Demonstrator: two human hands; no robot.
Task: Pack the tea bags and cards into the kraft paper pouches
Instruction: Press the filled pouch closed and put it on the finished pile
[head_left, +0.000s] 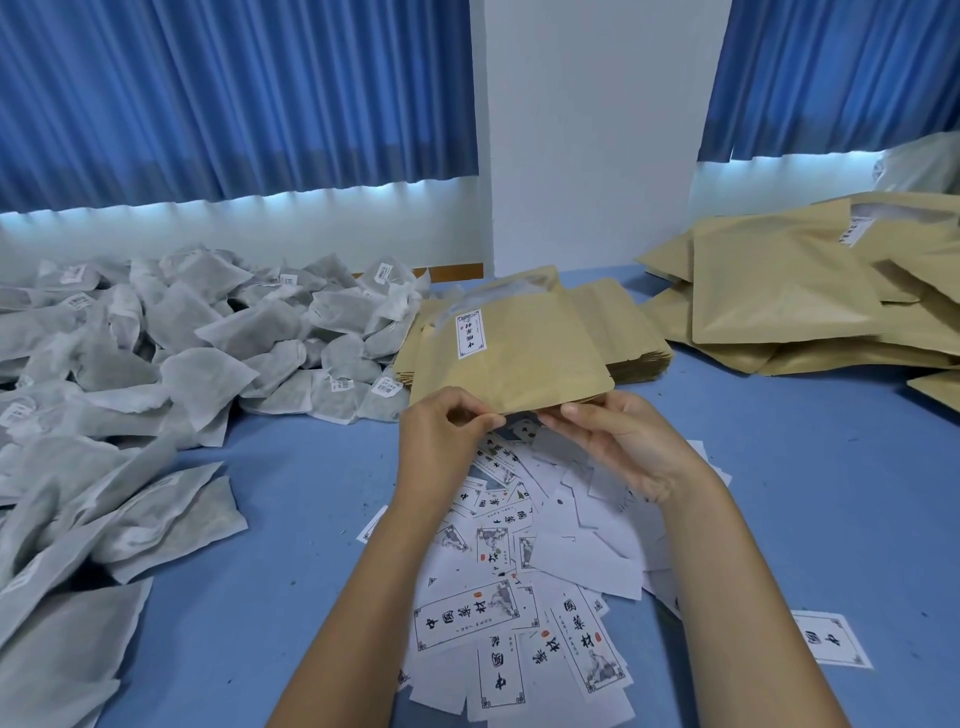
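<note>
I hold one kraft paper pouch (524, 358) with a white label above the table's middle. My left hand (441, 431) pinches its near edge on the left, and my right hand (618, 441) pinches the same edge on the right. Under it lies a stack of flat pouches (631, 332). Grey tea bags (171, 364) are heaped across the left side. White printed cards (519, 597) lie scattered on the blue table (805, 493) beneath my forearms.
A pile of bulging kraft pouches (810, 291) covers the back right. One card (831, 644) lies apart at the right front. A white pillar (587, 156) and blue curtains (234, 93) stand behind the table.
</note>
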